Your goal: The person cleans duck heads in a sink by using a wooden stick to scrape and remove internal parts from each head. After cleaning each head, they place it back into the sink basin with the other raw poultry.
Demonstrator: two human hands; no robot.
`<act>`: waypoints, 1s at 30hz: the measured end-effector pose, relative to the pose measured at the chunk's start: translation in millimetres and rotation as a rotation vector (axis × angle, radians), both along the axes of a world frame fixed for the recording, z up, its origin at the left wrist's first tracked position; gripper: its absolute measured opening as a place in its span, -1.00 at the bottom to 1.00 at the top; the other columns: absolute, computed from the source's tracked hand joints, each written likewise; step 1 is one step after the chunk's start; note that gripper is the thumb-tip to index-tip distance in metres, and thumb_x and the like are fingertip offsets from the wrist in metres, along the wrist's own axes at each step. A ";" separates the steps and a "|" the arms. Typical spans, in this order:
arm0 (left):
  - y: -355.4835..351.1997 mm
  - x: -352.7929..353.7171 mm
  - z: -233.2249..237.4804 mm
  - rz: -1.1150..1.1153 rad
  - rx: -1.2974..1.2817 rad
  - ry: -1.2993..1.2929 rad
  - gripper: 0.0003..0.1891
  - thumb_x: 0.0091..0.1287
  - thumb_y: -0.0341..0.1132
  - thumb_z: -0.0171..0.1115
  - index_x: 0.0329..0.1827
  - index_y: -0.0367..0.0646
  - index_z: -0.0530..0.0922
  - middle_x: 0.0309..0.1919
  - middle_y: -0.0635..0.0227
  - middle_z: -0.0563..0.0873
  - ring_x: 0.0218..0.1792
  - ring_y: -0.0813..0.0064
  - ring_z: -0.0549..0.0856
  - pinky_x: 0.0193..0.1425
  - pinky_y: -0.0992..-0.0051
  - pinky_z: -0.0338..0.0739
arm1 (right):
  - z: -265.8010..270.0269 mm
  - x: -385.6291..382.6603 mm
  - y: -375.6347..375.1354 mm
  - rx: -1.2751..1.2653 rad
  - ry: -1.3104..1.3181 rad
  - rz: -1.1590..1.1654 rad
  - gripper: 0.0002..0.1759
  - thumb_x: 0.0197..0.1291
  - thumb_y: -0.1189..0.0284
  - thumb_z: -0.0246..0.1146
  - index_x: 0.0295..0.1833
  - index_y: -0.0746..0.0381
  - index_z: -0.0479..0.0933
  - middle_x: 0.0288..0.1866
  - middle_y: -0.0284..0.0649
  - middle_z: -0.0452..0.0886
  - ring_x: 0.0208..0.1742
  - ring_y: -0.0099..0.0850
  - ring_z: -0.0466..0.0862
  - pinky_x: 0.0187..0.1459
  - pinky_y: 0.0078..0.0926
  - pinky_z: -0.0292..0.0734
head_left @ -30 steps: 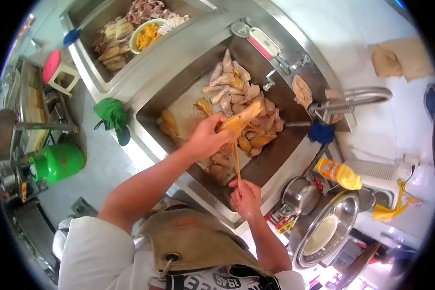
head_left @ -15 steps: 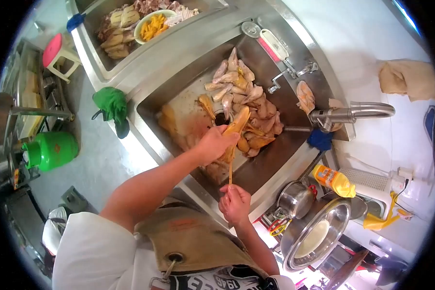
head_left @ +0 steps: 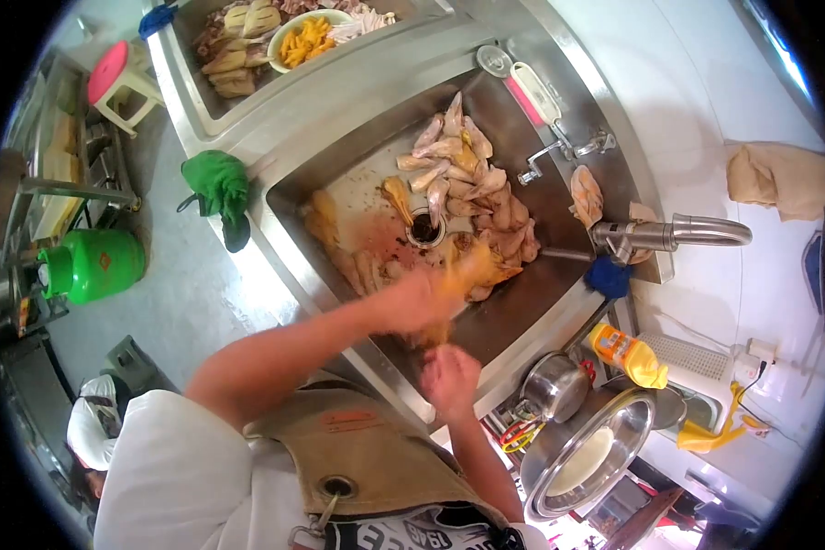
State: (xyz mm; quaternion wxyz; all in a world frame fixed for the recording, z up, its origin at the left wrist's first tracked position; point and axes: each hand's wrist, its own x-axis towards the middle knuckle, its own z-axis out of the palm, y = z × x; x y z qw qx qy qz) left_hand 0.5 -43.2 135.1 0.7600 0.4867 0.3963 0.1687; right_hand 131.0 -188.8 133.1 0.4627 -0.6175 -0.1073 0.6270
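Over the near side of the steel sink [head_left: 513, 339], my left hand [head_left: 412, 301] is closed around a yellow poultry piece [head_left: 467, 275], blurred by motion. Just below it, my right hand [head_left: 451, 378] is a closed fist by the piece's lower end; what it holds is too blurred to make out. Pale raw poultry pieces [head_left: 500, 215] lie heaped on the sink's right side. A smaller yellow piece [head_left: 395, 197] rests left of the drain [head_left: 425, 227]. More pieces lie along the left side, partly hidden by my left arm.
A faucet [head_left: 678, 232] stands at the sink's right. Behind is another sink with meat and a bowl of yellow pieces [head_left: 304, 42]. Green cloth [head_left: 216, 186] hangs over the left edge. Metal bowls [head_left: 591, 458] and a yellow bottle [head_left: 630, 355] are lower right. A person [head_left: 93, 423] is lower left.
My left hand has moved down toward my body with the yellow piece, closer to my right hand, uncovering the drain. The view has shifted slightly, and more of the person at lower left shows.
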 end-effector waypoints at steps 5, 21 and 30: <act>-23.5 16.9 -9.7 -0.162 0.121 0.095 -0.56 0.18 -0.05 0.36 -0.22 -0.34 0.58 -0.46 0.18 0.66 -0.38 0.43 0.63 -0.24 0.38 0.54 | 4.8 25.0 5.4 -0.002 -0.019 0.106 -0.68 0.44 0.37 0.01 -0.43 0.24 0.37 -0.75 -0.37 0.25 -0.82 -0.55 0.22 -0.78 -0.57 0.11; -16.4 -13.5 -78.1 -0.623 0.513 0.455 -0.64 0.01 -0.23 0.27 -0.24 -0.39 0.60 -0.42 -0.06 0.71 -0.38 -0.01 0.71 -0.29 0.20 0.60 | 17.7 17.6 13.8 -0.331 0.571 0.009 -0.69 0.44 0.23 0.04 -0.25 0.25 0.44 -0.75 -0.46 0.16 -0.81 -0.62 0.12 -0.75 -0.58 -0.01; 32.4 -24.7 -96.2 0.010 -0.229 0.514 -0.86 0.23 -0.37 0.11 -0.36 -0.24 0.59 -0.62 0.29 0.61 -0.62 0.35 0.61 -0.56 0.30 0.47 | 9.1 10.3 -4.1 -0.119 0.084 0.322 -0.69 0.39 0.26 0.08 -0.08 0.29 0.55 -0.62 -0.37 0.40 -0.73 -0.61 0.30 -0.70 -0.59 0.17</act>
